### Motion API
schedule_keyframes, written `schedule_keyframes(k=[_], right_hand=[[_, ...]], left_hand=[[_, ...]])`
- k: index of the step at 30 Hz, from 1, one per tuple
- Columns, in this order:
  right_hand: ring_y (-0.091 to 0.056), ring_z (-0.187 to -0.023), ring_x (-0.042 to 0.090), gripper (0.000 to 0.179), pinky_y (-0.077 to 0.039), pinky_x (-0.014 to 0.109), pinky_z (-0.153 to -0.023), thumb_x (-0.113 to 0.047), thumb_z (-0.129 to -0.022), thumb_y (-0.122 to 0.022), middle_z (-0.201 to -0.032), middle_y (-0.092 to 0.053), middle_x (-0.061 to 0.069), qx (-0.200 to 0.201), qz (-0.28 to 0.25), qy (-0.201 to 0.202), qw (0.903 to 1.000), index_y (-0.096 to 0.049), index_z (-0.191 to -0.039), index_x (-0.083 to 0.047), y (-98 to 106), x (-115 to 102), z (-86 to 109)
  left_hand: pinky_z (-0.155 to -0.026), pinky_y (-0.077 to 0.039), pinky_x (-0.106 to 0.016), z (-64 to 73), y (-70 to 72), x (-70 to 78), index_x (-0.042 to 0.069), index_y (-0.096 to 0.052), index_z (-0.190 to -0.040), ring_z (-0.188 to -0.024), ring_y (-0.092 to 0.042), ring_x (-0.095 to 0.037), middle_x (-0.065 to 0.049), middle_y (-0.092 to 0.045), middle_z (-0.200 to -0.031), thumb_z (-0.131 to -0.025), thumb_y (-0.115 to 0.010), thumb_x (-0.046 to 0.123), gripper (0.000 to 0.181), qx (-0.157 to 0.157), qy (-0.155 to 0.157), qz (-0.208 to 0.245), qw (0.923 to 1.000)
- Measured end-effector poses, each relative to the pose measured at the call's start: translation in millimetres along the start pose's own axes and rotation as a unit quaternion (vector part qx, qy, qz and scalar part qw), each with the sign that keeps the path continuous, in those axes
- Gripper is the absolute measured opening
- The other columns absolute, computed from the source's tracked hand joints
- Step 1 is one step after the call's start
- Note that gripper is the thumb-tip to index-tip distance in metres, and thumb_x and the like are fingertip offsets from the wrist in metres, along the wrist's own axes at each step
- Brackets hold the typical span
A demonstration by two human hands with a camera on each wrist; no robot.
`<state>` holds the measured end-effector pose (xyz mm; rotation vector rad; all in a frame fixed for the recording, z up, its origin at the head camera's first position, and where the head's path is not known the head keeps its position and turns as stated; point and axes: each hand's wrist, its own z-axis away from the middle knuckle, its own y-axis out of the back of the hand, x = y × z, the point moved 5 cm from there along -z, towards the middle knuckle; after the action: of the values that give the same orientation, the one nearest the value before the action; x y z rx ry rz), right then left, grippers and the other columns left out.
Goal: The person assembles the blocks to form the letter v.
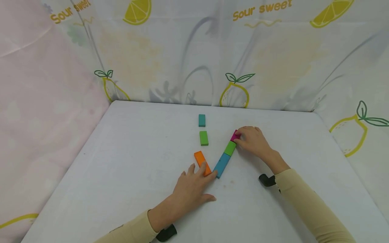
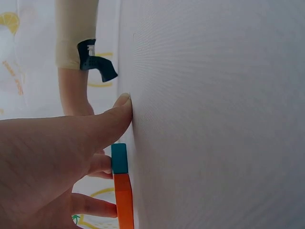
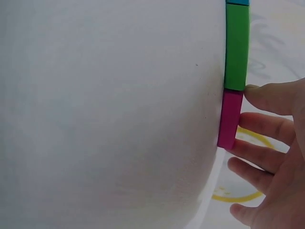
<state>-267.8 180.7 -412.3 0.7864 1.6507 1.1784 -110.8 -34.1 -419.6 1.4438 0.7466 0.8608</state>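
Observation:
My left hand (image 1: 191,189) rests with spread fingers over the lower end of the orange block (image 1: 199,157). One fingertip touches the orange block and another the bottom end of the blue block (image 1: 222,164); the thumb points out to the side. The orange and blue blocks slant together into a V. A green block (image 1: 230,148) and a magenta block (image 1: 233,135) continue the blue arm end to end. My right hand (image 1: 253,141) touches the magenta block with thumb and fingertips. In the right wrist view its fingers (image 3: 262,125) are spread along the block's upper edge.
A second green block (image 1: 204,138) and a teal block (image 1: 202,120) lie apart, farther back on the white table (image 1: 136,141). A fruit-printed cloth (image 1: 188,50) hangs behind the table's back edge. Black wrist mounts (image 1: 266,180) stick out beneath the sleeves.

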Motion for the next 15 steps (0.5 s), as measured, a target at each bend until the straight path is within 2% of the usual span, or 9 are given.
schedule_keyframes(k=[10, 15], right_hand=[[-0.060, -0.116, 0.036, 0.026, -0.035, 0.063, -0.106, -0.024, -0.090, -0.069, -0.114, -0.072, 0.015, 0.008, 0.001, 0.006, 1.0000, -0.071, -0.108, -0.005, 0.7, -1.6, 1.6], [-0.060, -0.118, 0.036, 0.027, -0.033, 0.064, -0.107, -0.025, -0.091, -0.068, -0.116, -0.071, 0.014, 0.002, -0.007, 0.002, 1.0000, -0.071, -0.109, -0.005, -1.8, -0.9, 2.6]], left_hand=[[-0.079, -0.057, -0.050, 0.3, 1.7, 0.0, 0.036, -0.051, -0.143, -0.123, -0.056, -0.040, -0.009, -0.050, -0.147, -0.078, -0.069, 0.068, 0.074, -0.001, 0.001, 0.001, 1.0000], [-0.081, -0.057, -0.050, 0.3, 1.3, -0.3, 0.035, -0.050, -0.143, -0.123, -0.055, -0.041, -0.010, -0.050, -0.147, -0.079, -0.068, 0.068, 0.074, -0.007, 0.001, 0.003, 1.0000]])
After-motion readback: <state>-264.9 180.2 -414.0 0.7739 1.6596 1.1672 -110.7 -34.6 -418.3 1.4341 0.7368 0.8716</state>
